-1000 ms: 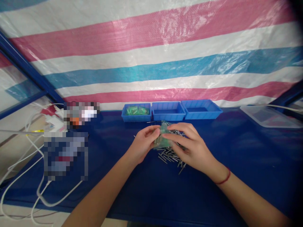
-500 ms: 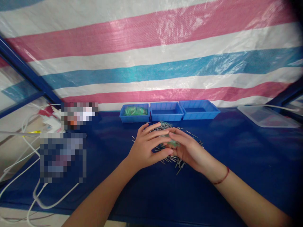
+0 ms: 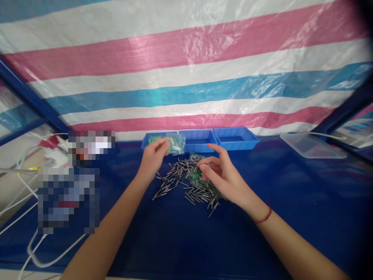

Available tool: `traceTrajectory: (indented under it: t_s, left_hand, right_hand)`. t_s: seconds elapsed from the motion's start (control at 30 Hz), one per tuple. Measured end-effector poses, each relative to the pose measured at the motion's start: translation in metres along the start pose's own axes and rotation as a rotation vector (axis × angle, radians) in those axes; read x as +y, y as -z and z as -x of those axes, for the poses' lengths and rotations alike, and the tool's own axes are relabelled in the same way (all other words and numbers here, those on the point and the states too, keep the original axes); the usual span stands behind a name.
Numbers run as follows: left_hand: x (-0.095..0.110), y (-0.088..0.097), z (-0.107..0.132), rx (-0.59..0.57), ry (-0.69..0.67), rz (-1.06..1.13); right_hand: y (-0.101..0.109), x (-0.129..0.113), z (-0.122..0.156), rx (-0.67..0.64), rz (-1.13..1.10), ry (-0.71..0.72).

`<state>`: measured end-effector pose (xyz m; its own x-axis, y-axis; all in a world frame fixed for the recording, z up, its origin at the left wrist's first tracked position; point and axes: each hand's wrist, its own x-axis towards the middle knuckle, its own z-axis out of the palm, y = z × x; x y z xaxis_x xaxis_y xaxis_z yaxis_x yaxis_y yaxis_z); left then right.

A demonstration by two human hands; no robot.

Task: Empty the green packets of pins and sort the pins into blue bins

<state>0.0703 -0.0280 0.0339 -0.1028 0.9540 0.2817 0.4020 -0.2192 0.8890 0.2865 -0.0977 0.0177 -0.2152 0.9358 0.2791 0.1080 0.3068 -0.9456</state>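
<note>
My left hand (image 3: 154, 157) pinches a small clear plastic bag (image 3: 176, 144) with green bits in it. The bag is in front of and partly over the left blue bin (image 3: 145, 143), where more green-tinted bags show. Over the right part of a loose heap of thin metal pins (image 3: 175, 171), which look like blind rivets, hovers my right hand (image 3: 223, 175). Its fingers are apart and curved, with nothing visible between them. Green plastic bags (image 3: 196, 177) lie among the pins, partly hidden by this hand.
Two more blue bins, a middle one (image 3: 198, 147) and a right one (image 3: 237, 144), stand in the row at the back. A translucent lid (image 3: 313, 146) lies at the right. White cables (image 3: 55, 264) and blurred-out items are on the left. A striped sheet (image 3: 186, 74) hangs behind.
My hands have moved apart. The left went up and left to the left bin, carrying the bag; the right stayed over the pins and opened. The view shifted slightly.
</note>
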Motion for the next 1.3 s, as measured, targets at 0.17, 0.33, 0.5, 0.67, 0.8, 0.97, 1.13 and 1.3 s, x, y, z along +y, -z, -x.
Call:
traceTrajectory:
  t_s: [0.17, 0.33, 0.5, 0.67, 0.8, 0.97, 1.13, 1.3]
  left_hand:
    - [-0.01, 0.027, -0.067, 0.052, -0.03, -0.303]
    - [-0.01, 0.016, -0.08, 0.0, -0.071, -0.542]
    - [-0.004, -0.004, -0.066, 0.062, -0.201, -0.733]
    - [0.0, -0.017, -0.008, -0.193, -0.567, -0.783]
    - [-0.002, -0.022, 0.047, -0.464, -0.649, -0.685]
    - [-0.006, -0.02, 0.069, -0.542, -0.656, -0.663]
    - [-0.008, -0.02, 0.07, -0.543, -0.654, -0.65]
    - [-0.007, -0.025, 0.076, -0.567, -0.676, -0.656]
  right_hand:
    - [0.03, 0.008, -0.012, 0.112, 0.195, -0.001]
    - [0.053, 0.007, -0.018, 0.163, 0.547, 0.03]
    - [0.067, 0.004, -0.019, -0.045, 0.816, 0.065]
    - [0.086, 0.007, -0.015, -0.152, 0.868, 0.012]
    - [0.098, 0.012, -0.012, -0.196, 0.899, -0.057]
    - [0.09, 0.009, -0.007, -0.33, 0.848, -0.072]
    - [0.072, 0.01, -0.003, -0.433, 0.895, -0.082]
    - [0.065, 0.01, -0.006, -0.425, 0.947, -0.04]
